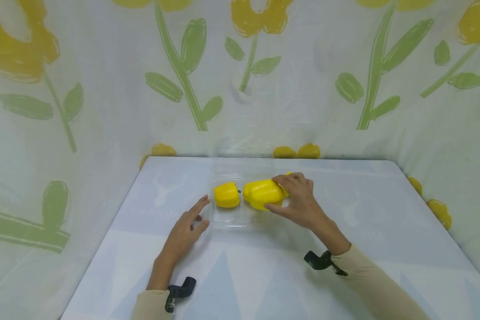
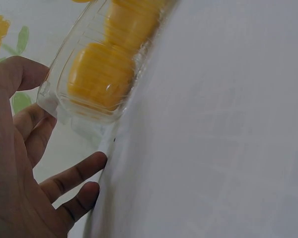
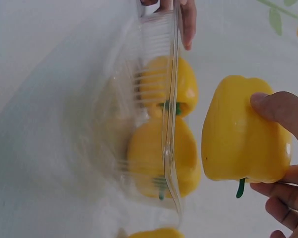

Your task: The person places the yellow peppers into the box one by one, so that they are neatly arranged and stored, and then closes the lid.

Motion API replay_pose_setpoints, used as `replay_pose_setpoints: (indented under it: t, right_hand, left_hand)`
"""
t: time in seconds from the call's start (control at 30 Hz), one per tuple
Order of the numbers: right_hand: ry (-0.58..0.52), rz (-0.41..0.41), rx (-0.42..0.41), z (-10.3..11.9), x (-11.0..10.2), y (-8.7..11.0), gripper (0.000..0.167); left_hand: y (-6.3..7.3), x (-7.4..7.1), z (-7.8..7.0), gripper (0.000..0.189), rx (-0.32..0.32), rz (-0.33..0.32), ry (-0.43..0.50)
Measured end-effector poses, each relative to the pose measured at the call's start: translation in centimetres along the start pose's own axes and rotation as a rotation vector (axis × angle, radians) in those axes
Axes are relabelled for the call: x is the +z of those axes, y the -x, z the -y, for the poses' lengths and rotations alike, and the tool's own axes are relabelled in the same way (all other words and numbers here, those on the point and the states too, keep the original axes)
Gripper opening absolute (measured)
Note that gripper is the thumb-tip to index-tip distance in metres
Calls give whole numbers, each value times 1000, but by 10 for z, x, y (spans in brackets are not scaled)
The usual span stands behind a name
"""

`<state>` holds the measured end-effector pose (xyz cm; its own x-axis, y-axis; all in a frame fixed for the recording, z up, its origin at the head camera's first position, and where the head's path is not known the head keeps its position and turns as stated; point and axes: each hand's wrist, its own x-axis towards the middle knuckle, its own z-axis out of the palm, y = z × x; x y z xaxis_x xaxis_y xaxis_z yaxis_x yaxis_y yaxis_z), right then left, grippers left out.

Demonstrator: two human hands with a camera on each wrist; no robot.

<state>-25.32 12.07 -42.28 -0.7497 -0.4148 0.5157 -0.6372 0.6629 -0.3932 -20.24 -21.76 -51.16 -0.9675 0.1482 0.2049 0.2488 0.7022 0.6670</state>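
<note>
A clear plastic clamshell box lies on the table with one yellow bell pepper in its left part. Beside that one, a second yellow bell pepper sits in the box, mostly covered in the head view. My right hand holds another yellow bell pepper above the box, thumb on one side and fingers on the other, its green stem showing. At the box's left edge is my left hand, its thumb and index finger apart and their tips right at the rim.
Behind the box's base, its transparent lid stands opened back toward the curtain. Part of one more yellow pepper shows past the box's right end. The pale patterned table extends around the box.
</note>
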Motion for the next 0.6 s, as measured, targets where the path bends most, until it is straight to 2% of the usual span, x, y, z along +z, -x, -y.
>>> replay_pose_setpoints:
  t: [0.2,0.6]
  right_hand:
    - [13,27,-27,6,12,-2,68]
    - [19,62,-3,26,37,-5,69]
  left_hand:
    - [0,2,1,59,-1,-8,-3]
    - [0,0,1,59,16,-8,-2]
